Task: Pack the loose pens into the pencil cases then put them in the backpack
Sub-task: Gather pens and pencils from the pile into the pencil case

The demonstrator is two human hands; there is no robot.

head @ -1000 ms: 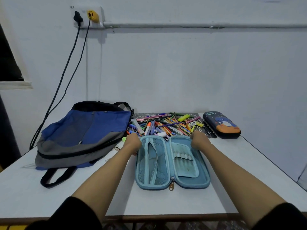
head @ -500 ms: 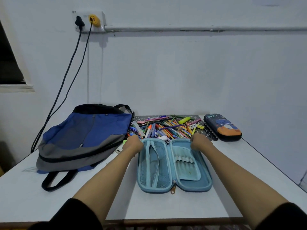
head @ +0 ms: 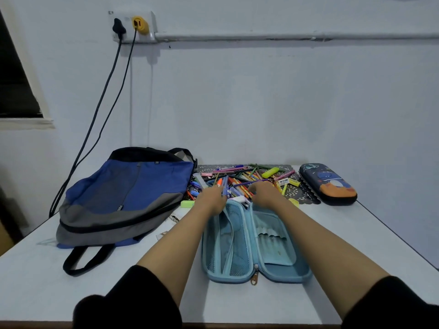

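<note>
The left hand [head: 211, 199] reached over the far end of the open case with its fingers curled round a small bunch of pens [head: 223, 186], whose tips stuck up past the knuckles. The right hand [head: 266, 194] lay just beside it, fingers bent down into the heap; the tips were buried, so I could not tell whether it had hold of anything. Both forearms were bare, with black sleeves [head: 133, 300] pushed up near the elbows.

Under the wrists the light blue pencil case [head: 278, 252] lay opened flat on the white table [head: 356, 245], a mesh pocket in its left half and a flap with loops in its right (no pens showed inside it). Beyond it the loose pens [head: 247, 178] were heaped on a dark patterned mat [head: 303, 193], a yellow highlighter [head: 270, 172] among them.

Right of the mat a dark pencil case [head: 327, 184] with an orange print sat closed. Left of the heap the blue and grey backpack [head: 126, 198] lay flat, touching the mat's edge, with a small green marker [head: 187, 203] between it and the left hand. Two cables [head: 102, 103] ran down the wall from a socket [head: 131, 24].
</note>
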